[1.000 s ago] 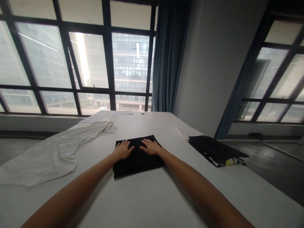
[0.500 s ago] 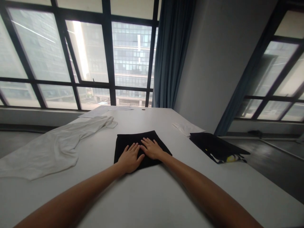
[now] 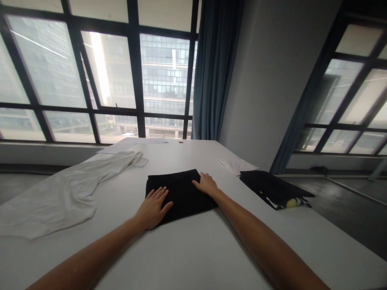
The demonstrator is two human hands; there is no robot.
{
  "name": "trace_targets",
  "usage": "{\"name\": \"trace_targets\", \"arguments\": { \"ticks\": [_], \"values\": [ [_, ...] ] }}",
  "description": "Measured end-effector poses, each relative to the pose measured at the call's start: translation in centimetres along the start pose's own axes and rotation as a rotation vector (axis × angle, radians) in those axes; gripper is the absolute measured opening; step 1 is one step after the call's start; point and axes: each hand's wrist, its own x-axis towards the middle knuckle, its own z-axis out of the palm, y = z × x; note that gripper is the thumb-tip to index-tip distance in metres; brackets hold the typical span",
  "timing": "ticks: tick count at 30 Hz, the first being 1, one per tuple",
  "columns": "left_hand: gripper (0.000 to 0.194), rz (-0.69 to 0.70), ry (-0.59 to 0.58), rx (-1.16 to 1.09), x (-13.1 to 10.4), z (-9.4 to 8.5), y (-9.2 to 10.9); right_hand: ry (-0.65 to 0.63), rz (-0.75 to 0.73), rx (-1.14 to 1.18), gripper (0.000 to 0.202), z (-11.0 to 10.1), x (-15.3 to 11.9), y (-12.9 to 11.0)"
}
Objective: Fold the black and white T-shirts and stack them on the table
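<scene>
A black folded garment (image 3: 179, 195) lies flat on the white table in front of me, roughly a rectangle. My left hand (image 3: 154, 207) rests palm down across its left side, fingers stretched out and thumb spread toward the middle. On the right edge, near the far right corner, lies my right hand (image 3: 208, 184). Its thumb points inward over the black cloth and its fingers lie along the edge, partly bent, with no cloth visibly pinched.
A white garment (image 3: 69, 189) is spread along the table's left side. To the right sit a black folded stack with a yellow-and-white print (image 3: 276, 189) and a white cloth (image 3: 237, 165). Papers (image 3: 121, 146) lie at the far end, before the windows and a blue curtain (image 3: 214, 80).
My hands have moved apart from the middle of the black garment, the left toward its left side and nearer me, the right out to its right edge. The view has shifted slightly.
</scene>
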Motion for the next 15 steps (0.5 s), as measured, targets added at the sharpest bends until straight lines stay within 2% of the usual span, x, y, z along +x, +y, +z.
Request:
{"name": "trace_targets", "arguments": {
  "ticks": [2, 5, 7, 8, 12, 15],
  "values": [
    [0.066, -0.003, -0.005, -0.009, 0.1, 0.0, 0.1, -0.105, 0.115, 0.148, 0.072, -0.8, 1.4, 0.7],
    [0.067, -0.006, -0.02, -0.024, 0.1, -0.2, 0.1, -0.369, 0.248, 0.543, 0.051, -1.7, 3.0, 1.3],
    [0.065, -0.004, -0.022, -0.047, 0.0, -0.6, -0.1, -0.503, 0.279, 0.751, 0.039, -1.8, 3.6, 1.4],
    [0.064, -0.004, -0.014, -0.059, 0.0, -0.7, -0.3, -0.527, 0.259, 0.81, 0.035, -1.9, 3.8, 1.4],
    [0.059, -0.016, 0.092, -0.097, -0.1, -1.1, -1.8, -0.428, 0.063, 0.894, 0.026, -3.0, 5.2, 1.1],
    [0.057, -0.047, 0.175, -0.109, -0.1, -0.7, -3.1, -0.212, -0.066, 0.923, 0.024, -6.2, 7.8, 0.8]
  ]
}}
